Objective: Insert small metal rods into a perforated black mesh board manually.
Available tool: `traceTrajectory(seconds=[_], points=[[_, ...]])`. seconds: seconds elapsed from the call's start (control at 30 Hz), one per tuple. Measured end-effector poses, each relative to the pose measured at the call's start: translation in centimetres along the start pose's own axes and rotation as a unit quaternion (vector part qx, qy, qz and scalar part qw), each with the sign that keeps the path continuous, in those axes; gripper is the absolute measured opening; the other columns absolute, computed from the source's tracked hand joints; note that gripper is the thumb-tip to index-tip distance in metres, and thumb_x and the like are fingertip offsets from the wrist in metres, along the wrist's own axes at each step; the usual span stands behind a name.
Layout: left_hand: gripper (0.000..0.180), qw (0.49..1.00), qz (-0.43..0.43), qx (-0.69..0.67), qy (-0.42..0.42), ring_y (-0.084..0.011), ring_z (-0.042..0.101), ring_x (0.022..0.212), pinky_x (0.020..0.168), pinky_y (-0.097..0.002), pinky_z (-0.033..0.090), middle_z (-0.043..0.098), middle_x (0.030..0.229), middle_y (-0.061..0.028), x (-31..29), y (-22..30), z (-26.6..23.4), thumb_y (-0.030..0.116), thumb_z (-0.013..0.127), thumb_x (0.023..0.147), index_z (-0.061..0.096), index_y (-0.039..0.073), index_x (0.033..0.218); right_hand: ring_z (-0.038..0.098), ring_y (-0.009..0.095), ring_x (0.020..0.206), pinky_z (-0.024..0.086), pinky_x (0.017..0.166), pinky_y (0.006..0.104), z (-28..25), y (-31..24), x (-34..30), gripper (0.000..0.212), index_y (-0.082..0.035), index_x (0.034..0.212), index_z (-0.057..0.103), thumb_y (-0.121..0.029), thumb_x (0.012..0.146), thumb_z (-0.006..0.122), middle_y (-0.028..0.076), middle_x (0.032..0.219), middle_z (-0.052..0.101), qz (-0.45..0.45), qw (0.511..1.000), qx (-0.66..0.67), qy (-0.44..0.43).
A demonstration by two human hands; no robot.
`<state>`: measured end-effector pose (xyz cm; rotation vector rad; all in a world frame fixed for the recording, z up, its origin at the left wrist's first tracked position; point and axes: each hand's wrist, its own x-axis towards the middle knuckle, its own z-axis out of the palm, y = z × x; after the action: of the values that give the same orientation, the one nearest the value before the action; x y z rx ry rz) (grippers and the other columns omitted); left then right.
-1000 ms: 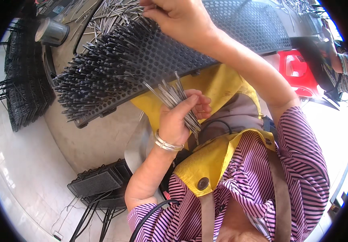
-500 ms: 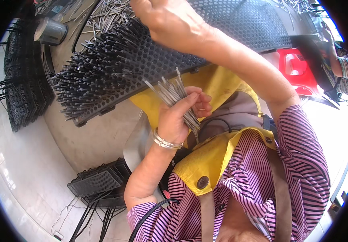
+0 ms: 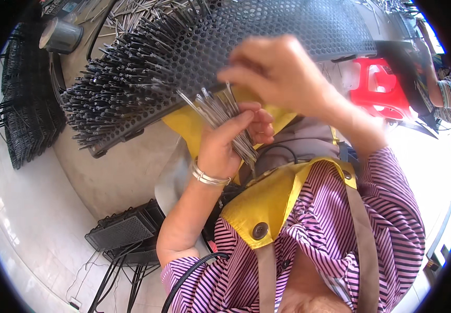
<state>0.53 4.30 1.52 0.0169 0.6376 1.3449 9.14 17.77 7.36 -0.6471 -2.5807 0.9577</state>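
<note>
Closest to the camera, at about 6 o'clock, is the person's purple striped shirt (image 3: 314,245) under a yellow apron (image 3: 272,195) with a dark button. From 7 o'clock the left forearm rises toward the middle, a silver bangle (image 3: 207,177) at the wrist. The left hand (image 3: 233,143) is curled into a fist around a bundle of thin metal pins (image 3: 225,117), which fan out above the fingers toward 11 o'clock and poke out below the fist toward 5 o'clock. Just above it, slightly blurred, the right hand (image 3: 277,75) has its fingers drawn together, the tips down among the upper ends of the pins; whether it pinches a single one I cannot tell.

Behind both hands, from 9 o'clock across to 1 o'clock, a dark perforated board (image 3: 288,26) lies tilted on the counter (image 3: 116,172). Its left part bristles with pins already standing in the holes (image 3: 110,88); its right part is bare holes.

On the floor at 7 o'clock sit stacked black perforated trays (image 3: 123,232). At 10 o'clock stands a black rack of hooks (image 3: 24,115), at 11 o'clock a grey metal cup (image 3: 61,35), and at 2 o'clock a red plastic stool (image 3: 379,88).
</note>
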Motion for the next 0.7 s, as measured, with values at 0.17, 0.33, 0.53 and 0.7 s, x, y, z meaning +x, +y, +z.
traceTrajectory(seconds=[0.17,0.33,0.53,0.7], points=[[0.025,0.997,-0.012,0.071,-0.042,-0.0298,0.060,0.074,0.069,-0.0383,0.052,0.059,0.079,-0.0198,-0.1,0.1,0.1,0.003,0.045,0.076,0.050,-0.008,0.099,0.052,0.006,0.054,0.043,0.049,0.0228,0.5,-0.9,-2.8,0.017,0.003,0.077,0.058,-0.012,0.074,0.064,0.006,0.061,0.056,0.198,0.944,0.234,-0.126],[0.024,0.998,-0.014,0.061,-0.017,-0.0300,0.061,0.075,0.070,-0.0382,0.052,0.059,0.084,-0.0201,-0.1,-0.2,0.7,0.004,0.043,0.079,0.050,-0.008,0.100,0.052,0.005,0.059,0.041,0.051,0.0196,1.4,-0.3,-3.4,0.011,0.003,0.077,0.059,-0.007,0.076,0.060,0.004,0.067,0.059,0.269,0.891,0.355,-0.084],[0.023,0.994,0.020,0.105,0.035,-0.0251,0.061,0.070,0.063,-0.0340,0.052,0.060,0.085,-0.0187,-0.1,-0.2,1.1,0.008,0.048,0.083,0.051,-0.007,0.100,0.058,0.009,0.065,0.045,0.058,0.0202,-0.1,0.4,-3.0,0.005,0.002,0.079,0.060,-0.003,0.076,0.058,0.007,0.072,0.063,0.244,0.891,0.381,0.046],[0.023,0.990,0.043,0.126,0.045,-0.0223,0.060,0.064,0.056,-0.0303,0.050,0.061,0.080,-0.0175,-0.3,-0.2,0.7,0.011,0.053,0.082,0.052,-0.007,0.096,0.059,0.010,0.065,0.046,0.060,0.0209,-0.2,0.6,-2.6,0.006,0.003,0.079,0.060,-0.002,0.075,0.061,0.007,0.073,0.062,0.257,0.878,0.401,0.041]])
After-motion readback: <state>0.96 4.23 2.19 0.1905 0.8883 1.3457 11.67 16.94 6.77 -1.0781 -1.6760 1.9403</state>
